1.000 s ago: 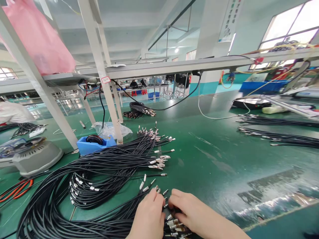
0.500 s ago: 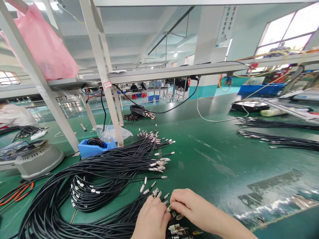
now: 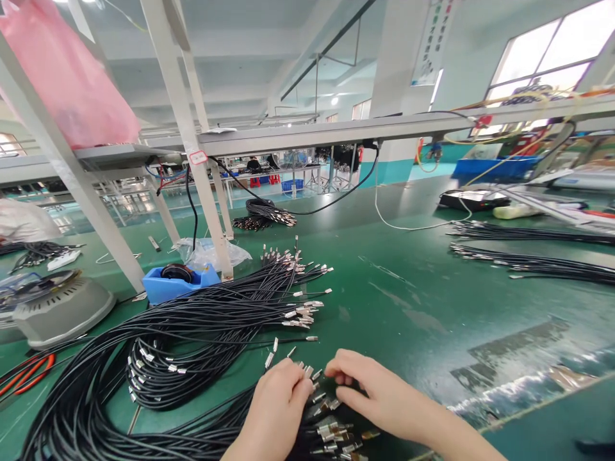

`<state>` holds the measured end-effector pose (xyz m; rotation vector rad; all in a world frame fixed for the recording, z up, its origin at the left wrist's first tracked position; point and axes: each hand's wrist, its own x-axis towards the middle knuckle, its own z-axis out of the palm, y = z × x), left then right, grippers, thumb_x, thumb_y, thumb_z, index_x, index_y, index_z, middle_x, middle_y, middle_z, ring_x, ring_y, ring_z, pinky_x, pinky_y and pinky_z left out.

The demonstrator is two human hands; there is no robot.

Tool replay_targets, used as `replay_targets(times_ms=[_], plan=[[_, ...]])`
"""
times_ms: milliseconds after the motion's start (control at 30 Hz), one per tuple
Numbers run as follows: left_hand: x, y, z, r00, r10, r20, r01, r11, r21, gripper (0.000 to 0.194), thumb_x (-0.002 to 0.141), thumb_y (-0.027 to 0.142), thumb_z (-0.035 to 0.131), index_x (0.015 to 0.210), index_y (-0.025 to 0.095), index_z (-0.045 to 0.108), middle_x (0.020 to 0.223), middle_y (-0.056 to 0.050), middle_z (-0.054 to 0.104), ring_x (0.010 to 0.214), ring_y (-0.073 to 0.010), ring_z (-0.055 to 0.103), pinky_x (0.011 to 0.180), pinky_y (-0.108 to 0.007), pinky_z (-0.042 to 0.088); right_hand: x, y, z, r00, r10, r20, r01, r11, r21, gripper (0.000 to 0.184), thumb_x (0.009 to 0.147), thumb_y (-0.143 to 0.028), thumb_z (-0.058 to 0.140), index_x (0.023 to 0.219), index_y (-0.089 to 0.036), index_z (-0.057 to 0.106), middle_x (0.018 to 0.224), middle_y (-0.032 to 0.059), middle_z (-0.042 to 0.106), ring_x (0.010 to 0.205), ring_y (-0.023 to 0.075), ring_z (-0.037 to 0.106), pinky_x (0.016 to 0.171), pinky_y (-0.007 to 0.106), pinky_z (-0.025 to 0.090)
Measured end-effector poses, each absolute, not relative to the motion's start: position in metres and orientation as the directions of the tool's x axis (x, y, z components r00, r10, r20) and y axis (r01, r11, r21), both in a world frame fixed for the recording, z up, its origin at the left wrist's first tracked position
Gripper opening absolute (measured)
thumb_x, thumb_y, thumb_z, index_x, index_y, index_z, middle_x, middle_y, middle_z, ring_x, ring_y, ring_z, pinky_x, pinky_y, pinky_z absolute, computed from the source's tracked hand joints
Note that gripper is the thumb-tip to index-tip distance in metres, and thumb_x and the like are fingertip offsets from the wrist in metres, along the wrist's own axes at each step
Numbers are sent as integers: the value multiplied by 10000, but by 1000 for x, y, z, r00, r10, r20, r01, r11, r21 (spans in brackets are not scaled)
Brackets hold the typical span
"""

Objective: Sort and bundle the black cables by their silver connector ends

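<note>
Black cables with metal-tipped ends (image 3: 331, 429) lie in a dense bunch under my hands, on the green bench top (image 3: 408, 301). My left hand (image 3: 273, 406) grips several of the cables just behind their metal tips. My right hand (image 3: 379, 397) sits to its right, fingers curved and apart, hovering close over the tips and holding nothing I can see. A large loose coil of the same cable (image 3: 168, 378) spreads to the left. Its far ends fan out in a spray of metal tips (image 3: 302, 314).
A blue tape holder (image 3: 177, 285) and a grey round machine (image 3: 62, 314) stand at the left, beyond white shelf posts (image 3: 206, 218). Further cable bundles (image 3: 528, 262) lie at the right. A person's white sleeve (image 3: 24, 221) shows at far left.
My left hand has shifted up and to the left with the cables. My right hand has drawn back from the metal tips, its fingers parted. The whole scene has slid slightly left.
</note>
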<state>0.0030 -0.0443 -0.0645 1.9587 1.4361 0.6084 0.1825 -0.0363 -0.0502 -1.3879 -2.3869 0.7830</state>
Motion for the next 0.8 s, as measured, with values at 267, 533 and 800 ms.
replay_targets(times_ms=[267, 533, 800], plan=[[20, -47, -66, 339, 935, -101, 785, -222, 578, 40, 634, 187, 447, 669, 202, 460, 678, 24, 523, 639, -134, 443, 578, -252, 252, 189, -42, -55, -459, 881, -119, 775, 331, -539, 198, 765, -107, 383, 684, -185, 545, 749, 14, 589, 724, 145, 530, 656, 230, 392], [28, -44, -71, 390, 912, -131, 805, -268, 529, 176, 723, 242, 357, 576, 181, 433, 739, -30, 591, 746, -169, 501, 658, -277, 307, 190, -44, -53, -453, 882, -131, 737, 287, -612, 237, 840, -197, 308, 651, -194, 451, 650, -11, 545, 648, 134, 497, 593, 220, 367], [34, -44, -77, 361, 932, -43, 706, -243, 665, 196, 717, 200, 380, 527, 176, 338, 601, 17, 461, 640, -129, 411, 606, -249, 266, 185, -44, -58, -491, 868, -76, 698, 339, -631, 235, 840, -187, 291, 621, -198, 375, 611, -25, 477, 603, 123, 464, 567, 217, 351]])
